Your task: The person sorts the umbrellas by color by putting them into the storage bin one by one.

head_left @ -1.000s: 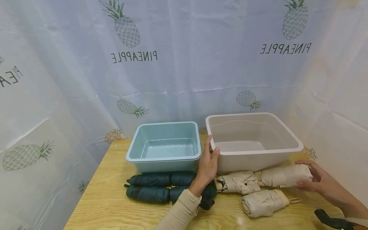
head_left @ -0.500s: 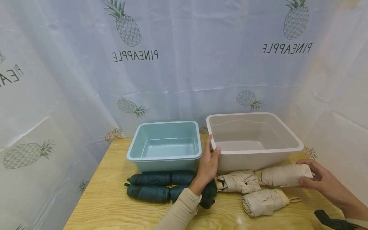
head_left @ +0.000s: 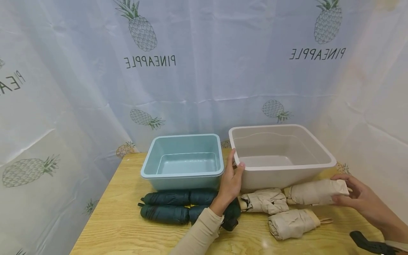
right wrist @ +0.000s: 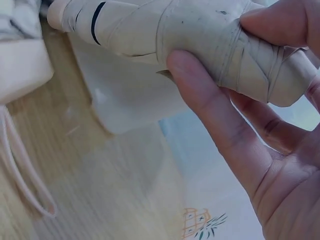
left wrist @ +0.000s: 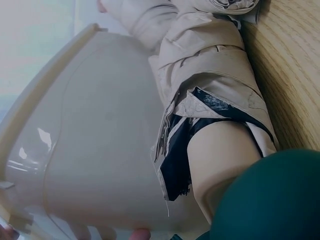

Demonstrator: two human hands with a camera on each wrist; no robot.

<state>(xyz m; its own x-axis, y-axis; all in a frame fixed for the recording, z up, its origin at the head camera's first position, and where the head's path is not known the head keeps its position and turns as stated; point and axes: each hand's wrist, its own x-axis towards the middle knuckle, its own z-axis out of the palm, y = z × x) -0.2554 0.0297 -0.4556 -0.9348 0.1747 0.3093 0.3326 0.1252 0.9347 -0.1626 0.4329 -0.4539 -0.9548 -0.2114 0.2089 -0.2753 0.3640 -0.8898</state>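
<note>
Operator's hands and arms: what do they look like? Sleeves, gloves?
Left hand and right hand: bare, no gloves visible. Left sleeve: long, beige. Right sleeve: only a pale sliver shows, beside a black curved piece; can't tell whether that's worn.

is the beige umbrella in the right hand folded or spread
Folded: the beige umbrella has its fabric wrapped into a narrow roll, and the right hand grips it between thumb and fingers.
</note>
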